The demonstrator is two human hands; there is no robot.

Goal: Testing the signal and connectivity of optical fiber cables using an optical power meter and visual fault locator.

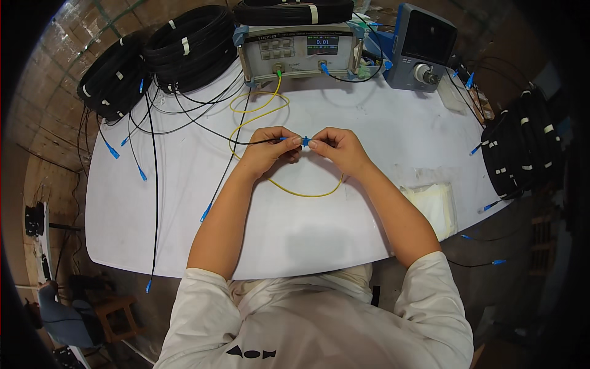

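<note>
**Hands Joined at a Blue Fibre Connector, in Front of the Test Meter**

Both hands met over the white surface (295, 234), directly in front of the grey test meter (299, 52), which served as the reference point.

The left hand (267, 150) pinched a black cable (221, 136) near its end between thumb and fingers. The right hand (338, 147) pinched the small blue connector (303, 141) from the opposite side. The fingertips of the two hands were close to touching, with the connector held between them, slightly above the surface. Whether the connector was fully mated could not be determined, since the fingers covered most of it.

A yellow patch cord (307, 194) ran from a front port of the test meter, formed loops just in front of the meter, and passed under the hands in a wide curve nearer the person.

To the left of the test meter lay several coils of black cable (153, 58), with blue-tipped leads spread across the surface. A further coil rested on top of the meter. Immediately right of the meter stood a blue-grey instrument with a dark screen (424, 52). Farther right, at the edge of the surface, lay more black cable coils (519, 150). A stack of white wipes (433, 206) lay right of the hands, well in front of the meter.
</note>
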